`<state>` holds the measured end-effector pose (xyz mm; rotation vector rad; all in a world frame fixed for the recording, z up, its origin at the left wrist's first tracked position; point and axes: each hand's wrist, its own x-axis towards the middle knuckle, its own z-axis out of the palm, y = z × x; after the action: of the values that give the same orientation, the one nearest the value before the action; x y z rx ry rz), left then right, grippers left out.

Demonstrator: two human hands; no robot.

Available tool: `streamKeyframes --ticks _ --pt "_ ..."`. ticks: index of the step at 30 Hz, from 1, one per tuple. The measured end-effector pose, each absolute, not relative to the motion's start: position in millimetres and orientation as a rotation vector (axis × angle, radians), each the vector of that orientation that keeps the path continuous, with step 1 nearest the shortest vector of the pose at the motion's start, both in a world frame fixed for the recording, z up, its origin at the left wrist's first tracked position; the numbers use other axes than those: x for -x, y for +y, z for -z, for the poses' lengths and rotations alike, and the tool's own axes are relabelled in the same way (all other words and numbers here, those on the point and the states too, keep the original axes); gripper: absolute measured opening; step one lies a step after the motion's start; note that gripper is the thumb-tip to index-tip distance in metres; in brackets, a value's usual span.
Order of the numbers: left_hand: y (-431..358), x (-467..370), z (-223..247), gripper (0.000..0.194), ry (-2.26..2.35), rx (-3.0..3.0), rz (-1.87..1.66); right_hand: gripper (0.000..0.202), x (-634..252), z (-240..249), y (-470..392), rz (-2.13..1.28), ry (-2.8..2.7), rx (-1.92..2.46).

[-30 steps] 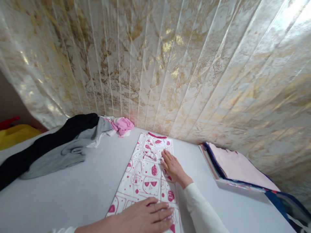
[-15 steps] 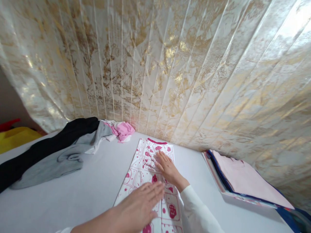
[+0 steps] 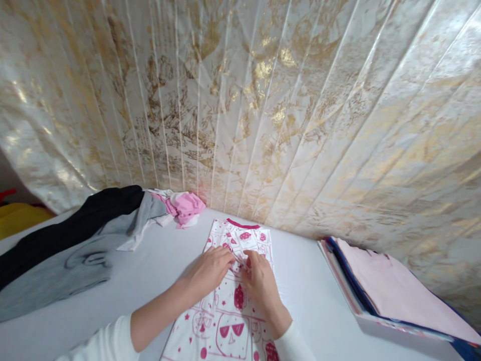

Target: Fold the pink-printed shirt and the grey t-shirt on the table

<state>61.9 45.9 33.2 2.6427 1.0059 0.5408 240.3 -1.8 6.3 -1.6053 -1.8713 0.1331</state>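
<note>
A white shirt (image 3: 232,333) with a dark pink print and a dark pink neckband lies in a long narrow shape before me, its neck end pointing away. My left hand (image 3: 212,268) rests on its upper part from the left, fingers bent down and closed on the cloth. Facing it from the right, my right hand (image 3: 261,278) has its thumb and fingers curled together at the same creased spot. The fingertips of both hands are close to each other, and the cloth right under them is partly hidden.
On the left lie black clothing (image 3: 75,230), a grey garment (image 3: 71,271) and a crumpled pink garment (image 3: 188,206). A stack of folded clothes (image 3: 400,291) sits at the right, pale pink on top. A gold-patterned curtain (image 3: 240,110) hangs behind the white surface (image 3: 139,291).
My left hand has moved forward from the shirt's lower part to its upper part. My right hand has gone from lying flat to curled fingers on the cloth. The view has shifted slightly.
</note>
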Motion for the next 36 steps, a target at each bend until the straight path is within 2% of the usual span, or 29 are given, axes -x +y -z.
streamKeyframes --ticks 9,13,20,25,28,36 --pt "65.9 -87.2 -30.9 0.041 0.948 -2.666 -0.516 0.037 -245.6 -0.5 1.8 -0.612 -1.36 1.365" --pt "69.8 -92.0 -28.8 0.02 0.925 -2.698 -0.491 0.033 -247.5 8.1 4.4 -0.706 -1.197 1.333" --pt "68.2 -85.0 -36.5 0.016 0.941 -2.758 -0.475 0.028 -248.4 7.5 6.8 -0.701 -1.162 1.329" --pt "62.3 -90.7 -36.3 0.035 0.653 -2.832 -0.502 0.025 -250.7 3.7 5.2 -0.648 -1.116 1.33" --pt "63.0 -94.0 -30.2 0.025 0.537 -2.803 -0.536 0.026 -252.1 3.5 4.4 -0.642 -1.087 1.334" --pt "70.6 -94.9 -20.5 0.015 0.779 -2.643 -0.63 0.026 -248.8 3.9 4.5 -0.677 -1.15 1.299"
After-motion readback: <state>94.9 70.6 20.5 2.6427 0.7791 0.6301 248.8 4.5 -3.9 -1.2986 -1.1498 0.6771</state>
